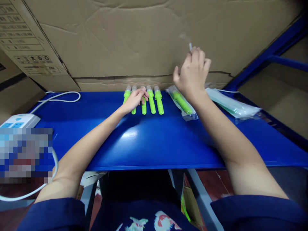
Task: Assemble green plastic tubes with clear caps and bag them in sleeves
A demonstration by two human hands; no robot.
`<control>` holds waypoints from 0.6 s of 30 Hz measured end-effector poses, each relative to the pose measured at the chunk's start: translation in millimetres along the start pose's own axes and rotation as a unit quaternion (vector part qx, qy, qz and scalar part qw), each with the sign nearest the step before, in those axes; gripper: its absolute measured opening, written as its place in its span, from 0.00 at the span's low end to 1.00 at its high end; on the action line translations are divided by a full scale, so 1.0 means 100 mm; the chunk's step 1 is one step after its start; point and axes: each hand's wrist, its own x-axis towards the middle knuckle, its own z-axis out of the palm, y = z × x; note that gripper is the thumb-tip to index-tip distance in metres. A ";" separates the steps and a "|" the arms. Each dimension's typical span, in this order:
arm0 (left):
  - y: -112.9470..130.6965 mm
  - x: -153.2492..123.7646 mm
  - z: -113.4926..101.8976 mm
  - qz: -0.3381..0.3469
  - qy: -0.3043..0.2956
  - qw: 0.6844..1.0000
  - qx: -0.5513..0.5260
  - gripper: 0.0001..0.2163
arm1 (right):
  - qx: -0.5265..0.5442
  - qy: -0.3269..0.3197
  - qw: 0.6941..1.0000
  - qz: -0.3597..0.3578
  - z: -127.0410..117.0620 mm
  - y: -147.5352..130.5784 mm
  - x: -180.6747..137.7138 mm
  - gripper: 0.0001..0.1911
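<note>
Dark sleeves (53, 213) lie closest. Reading clock directions from the seat, a white power strip (21, 121) sits at 10 on the blue table (154, 144). Cardboard (134, 41) walls its far edge. The left hand (136, 100), fingers half bent, lies over the left end of five green tubes (152, 103) at 12; I cannot tell whether it grips one. Caps point to 12, long axes roughly 12 to 6, with broad blue surface down to the near edge. Rightward, a bagged tube (183, 102) slants 11 to 5. The raised right hand (193, 69) pinches a small white piece (190, 47). Another bag (233, 101) lies at 1.
</note>
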 end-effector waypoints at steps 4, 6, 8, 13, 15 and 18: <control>0.05 0.00 -0.01 -0.003 0.020 1.000 -0.008 0.21 | 0.092 0.005 0.992 -0.083 -0.21 -0.11 -0.13 0.29; 0.06 0.00 -0.01 -0.004 0.034 0.999 -0.014 0.20 | 0.134 -0.002 0.987 -0.093 -0.25 -0.12 -0.16 0.29; 0.07 0.01 -0.01 -0.007 0.046 0.999 -0.019 0.19 | 0.171 -0.008 0.981 -0.092 -0.26 -0.11 -0.17 0.30; 0.10 0.02 -0.02 -0.021 0.083 0.995 -0.050 0.19 | 0.292 -0.015 0.953 -0.083 -0.20 -0.11 -0.13 0.27; 0.13 0.01 -0.03 -0.021 0.091 0.993 -0.068 0.22 | 0.335 -0.050 0.938 -0.081 -0.15 -0.15 -0.10 0.26; 0.16 -0.01 -0.03 -0.021 0.090 0.992 -0.091 0.25 | 0.366 -0.145 0.916 -0.078 -0.06 -0.20 -0.08 0.30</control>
